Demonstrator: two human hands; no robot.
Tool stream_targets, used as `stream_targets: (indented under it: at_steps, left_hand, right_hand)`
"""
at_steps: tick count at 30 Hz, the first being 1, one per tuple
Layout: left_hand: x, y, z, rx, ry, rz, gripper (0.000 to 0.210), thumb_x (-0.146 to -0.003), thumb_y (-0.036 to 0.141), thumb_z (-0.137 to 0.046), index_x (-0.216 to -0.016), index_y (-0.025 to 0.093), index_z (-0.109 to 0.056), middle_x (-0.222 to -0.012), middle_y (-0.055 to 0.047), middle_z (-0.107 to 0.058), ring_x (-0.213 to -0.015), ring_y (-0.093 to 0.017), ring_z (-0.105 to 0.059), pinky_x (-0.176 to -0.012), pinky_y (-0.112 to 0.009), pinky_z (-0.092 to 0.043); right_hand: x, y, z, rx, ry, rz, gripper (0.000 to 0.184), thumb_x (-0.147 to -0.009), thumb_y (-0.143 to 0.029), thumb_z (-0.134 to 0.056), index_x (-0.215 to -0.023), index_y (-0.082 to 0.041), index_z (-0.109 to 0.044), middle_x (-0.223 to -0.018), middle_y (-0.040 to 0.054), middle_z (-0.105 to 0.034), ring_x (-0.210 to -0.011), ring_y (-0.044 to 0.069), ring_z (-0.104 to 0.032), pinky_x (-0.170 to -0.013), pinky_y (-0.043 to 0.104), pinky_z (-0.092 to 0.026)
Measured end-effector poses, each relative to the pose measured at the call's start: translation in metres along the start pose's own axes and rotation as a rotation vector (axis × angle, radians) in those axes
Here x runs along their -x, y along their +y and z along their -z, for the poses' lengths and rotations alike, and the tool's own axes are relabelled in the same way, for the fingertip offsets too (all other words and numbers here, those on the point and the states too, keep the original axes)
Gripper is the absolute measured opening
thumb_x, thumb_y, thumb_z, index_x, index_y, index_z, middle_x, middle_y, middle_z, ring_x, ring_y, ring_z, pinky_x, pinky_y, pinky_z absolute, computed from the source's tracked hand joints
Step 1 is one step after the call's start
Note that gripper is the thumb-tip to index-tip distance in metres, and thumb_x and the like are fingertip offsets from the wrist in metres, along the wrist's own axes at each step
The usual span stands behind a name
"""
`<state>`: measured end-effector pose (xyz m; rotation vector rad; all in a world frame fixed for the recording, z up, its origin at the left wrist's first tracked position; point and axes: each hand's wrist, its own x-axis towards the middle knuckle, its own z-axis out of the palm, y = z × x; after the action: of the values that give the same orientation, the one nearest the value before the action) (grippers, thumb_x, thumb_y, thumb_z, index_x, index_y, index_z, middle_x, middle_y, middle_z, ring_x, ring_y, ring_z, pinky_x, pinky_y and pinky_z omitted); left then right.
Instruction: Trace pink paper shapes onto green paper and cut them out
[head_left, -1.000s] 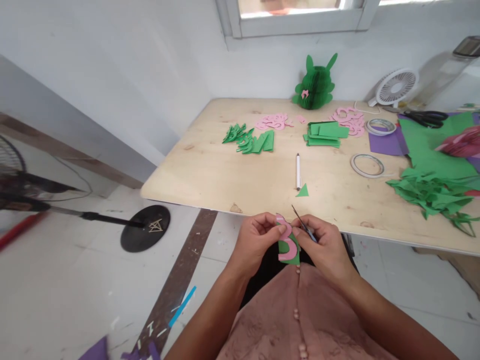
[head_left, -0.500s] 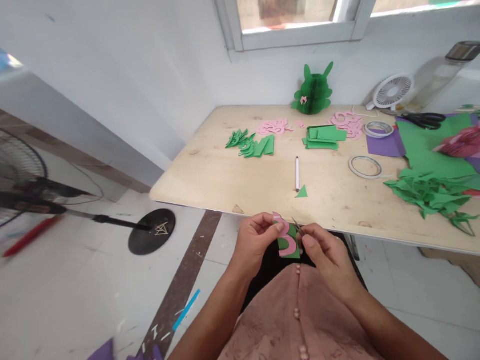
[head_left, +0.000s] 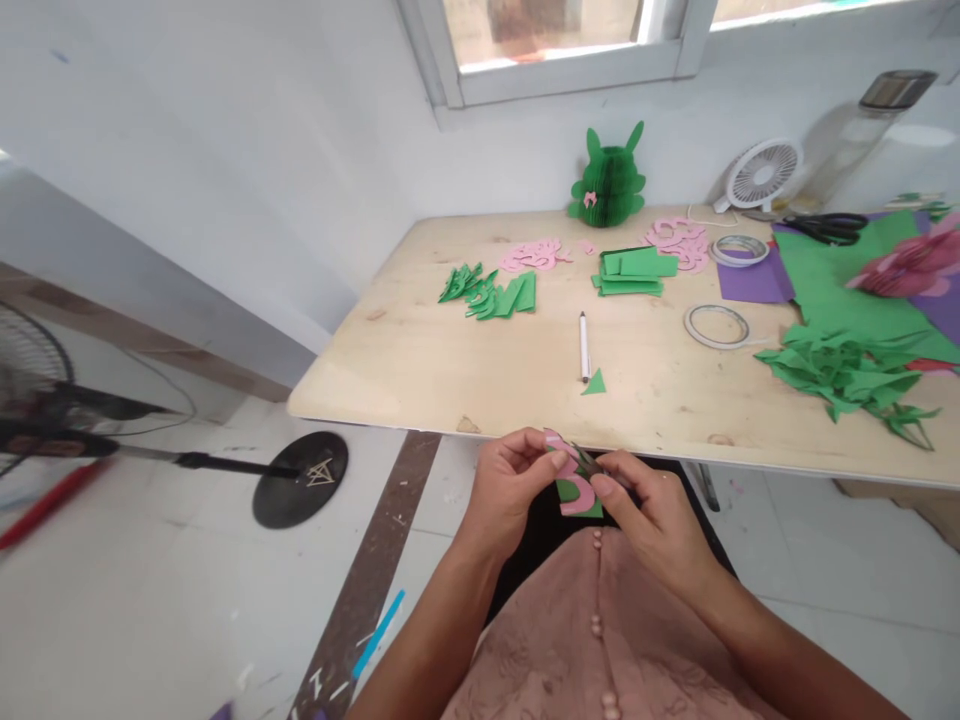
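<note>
My left hand (head_left: 516, 482) pinches a pink curved paper cutout (head_left: 579, 498) laid over a piece of green paper (head_left: 592, 511), just off the table's front edge above my lap. In my right hand (head_left: 651, 505) is a small pair of scissors (head_left: 586, 461); its handles are hidden by my fingers. The blades lie against the upper right side of the papers. Beyond my hands, a white pen (head_left: 585, 348) rests on the table (head_left: 420, 370), with a small green paper triangle (head_left: 595, 382) beside its near end.
Green leaf cutouts (head_left: 487, 293), pink cutouts (head_left: 535, 255) and green strips (head_left: 636, 272) lie across the table. A green paper figure (head_left: 611, 188) stands by the wall. Tape rolls (head_left: 716, 327), black scissors (head_left: 829, 228), green scraps (head_left: 840, 370) and a small fan (head_left: 763, 175) are rightward.
The scissors have moved left onto the papers, my right hand closer to my left. My left hand keeps its hold. The whole view has shifted slightly.
</note>
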<state>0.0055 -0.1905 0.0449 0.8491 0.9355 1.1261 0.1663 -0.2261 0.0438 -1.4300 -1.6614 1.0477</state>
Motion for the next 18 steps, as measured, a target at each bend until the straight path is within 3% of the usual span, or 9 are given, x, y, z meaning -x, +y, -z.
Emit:
stream_targets:
  at_steps: [18]
  left_hand:
    - [0.0031, -0.0007, -0.0031, 0.098, 0.074, 0.031, 0.016, -0.062, 0.021, -0.079, -0.063, 0.015, -0.064, -0.066, 0.0, -0.063, -0.059, -0.009, -0.054, -0.061, -0.022, -0.044]
  right_hand:
    - [-0.0044, 0.0, -0.0057, -0.001, -0.01, 0.031, 0.033, -0.094, -0.042, -0.042, -0.084, -0.018, -0.062, -0.065, 0.0009, -0.06, -0.061, 0.014, -0.053, -0.053, 0.023, -0.038]
